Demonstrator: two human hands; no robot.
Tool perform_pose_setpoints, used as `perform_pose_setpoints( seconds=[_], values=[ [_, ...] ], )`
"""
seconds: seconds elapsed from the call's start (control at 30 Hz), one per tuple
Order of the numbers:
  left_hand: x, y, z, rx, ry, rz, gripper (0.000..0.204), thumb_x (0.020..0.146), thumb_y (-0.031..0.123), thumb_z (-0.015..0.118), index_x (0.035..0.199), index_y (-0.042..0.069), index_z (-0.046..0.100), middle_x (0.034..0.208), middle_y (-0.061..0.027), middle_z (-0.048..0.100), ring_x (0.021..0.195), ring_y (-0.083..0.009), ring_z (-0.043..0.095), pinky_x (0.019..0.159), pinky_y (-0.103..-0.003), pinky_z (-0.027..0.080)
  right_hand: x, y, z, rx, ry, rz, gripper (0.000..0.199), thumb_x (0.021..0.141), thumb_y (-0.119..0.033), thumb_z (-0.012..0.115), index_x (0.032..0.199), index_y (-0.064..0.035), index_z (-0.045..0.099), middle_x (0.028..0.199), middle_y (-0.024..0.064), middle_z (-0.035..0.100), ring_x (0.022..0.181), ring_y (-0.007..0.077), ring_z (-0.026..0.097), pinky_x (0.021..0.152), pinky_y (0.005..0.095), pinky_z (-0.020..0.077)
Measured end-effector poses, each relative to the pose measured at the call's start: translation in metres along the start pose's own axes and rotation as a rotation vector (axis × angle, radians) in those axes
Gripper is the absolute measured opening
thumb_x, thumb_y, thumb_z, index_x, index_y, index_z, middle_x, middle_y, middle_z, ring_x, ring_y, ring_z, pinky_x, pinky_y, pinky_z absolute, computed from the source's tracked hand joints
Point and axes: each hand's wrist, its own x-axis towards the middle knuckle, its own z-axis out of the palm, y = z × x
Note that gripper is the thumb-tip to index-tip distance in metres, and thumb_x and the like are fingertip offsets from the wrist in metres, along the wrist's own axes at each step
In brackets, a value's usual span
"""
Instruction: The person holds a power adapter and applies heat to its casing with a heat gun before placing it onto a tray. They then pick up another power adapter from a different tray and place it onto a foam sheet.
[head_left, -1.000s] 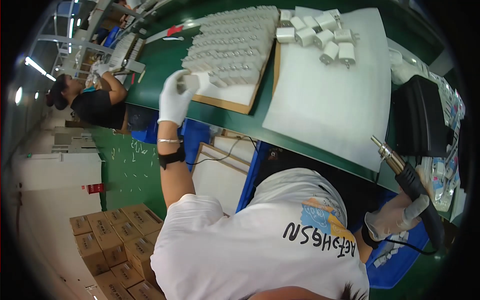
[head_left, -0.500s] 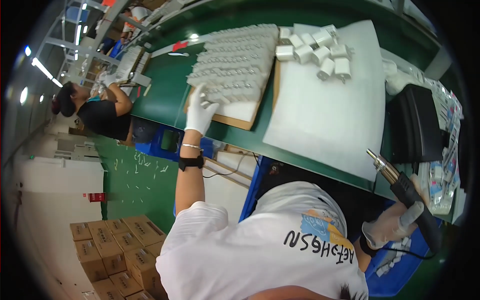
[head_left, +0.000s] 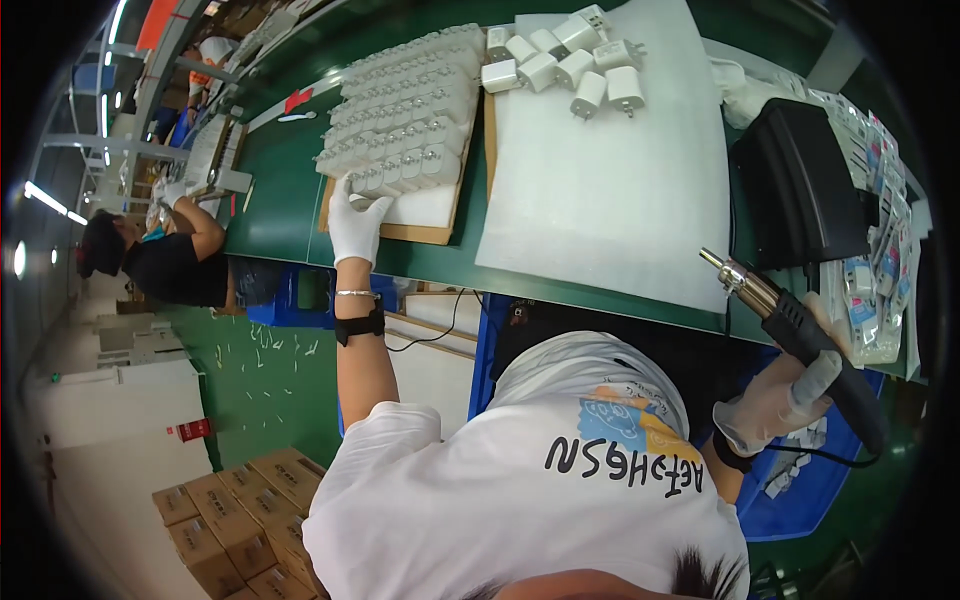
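My left hand [head_left: 356, 222], in a white glove, is at the near left corner of a board [head_left: 418, 233] filled with rows of small white plug chargers [head_left: 405, 130]. Its fingertips touch or nearly touch the end charger of the nearest row, with the thumb spread apart from the fingers. Wrapped in a pale glove, my right hand [head_left: 770, 408] grips the black handle of a hot-air gun [head_left: 800, 330]. The gun's metal nozzle points up and to the left, over the table's front edge.
Several loose white chargers [head_left: 575, 62] lie on a white foam sheet [head_left: 610, 190]. To its right are a black box [head_left: 800, 185] and plastic-bagged items [head_left: 880, 270]. A blue bin [head_left: 800, 500] sits below at right. A co-worker [head_left: 170, 260] is at the far left; cartons [head_left: 230, 520] stand behind.
The whole view has shifted, so the table sits higher and further left. My left hand stays at the board's corner; my right hand still holds the hot-air gun.
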Motion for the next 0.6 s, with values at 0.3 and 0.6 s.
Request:
perform_pose_setpoints(
  seconds=[0.3,0.6],
  values=[
    [-0.007,0.001,0.001,-0.082,0.057,0.077,0.06,0.078,0.0,0.068,0.132,-0.003,0.043,0.107,-0.011,0.062,0.091,-0.0151,0.059,0.081,-0.026,0.048,0.004,-0.005,0.011,0.117,-0.03,0.01,0.049,0.088,-0.044,0.059,0.11,-0.0004,0.054,0.097,0.0199,0.065,0.086,0.0252,0.063,0.08,0.0362,0.0512],
    [-0.018,0.162,0.023,-0.283,-0.051,0.298,0.036,0.085,0.017,0.065,0.117,0.001,0.057,0.107,-0.0133,0.062,0.093,-0.02,0.061,0.083,-0.031,0.048,0.007,-0.008,0.005,0.182,-0.006,0.012,0.045,0.089,-0.04,0.061,0.109,-0.0005,0.053,0.099,0.0188,0.064,0.093,0.0261,0.062,0.09,0.0405,0.0476]
  ],
)
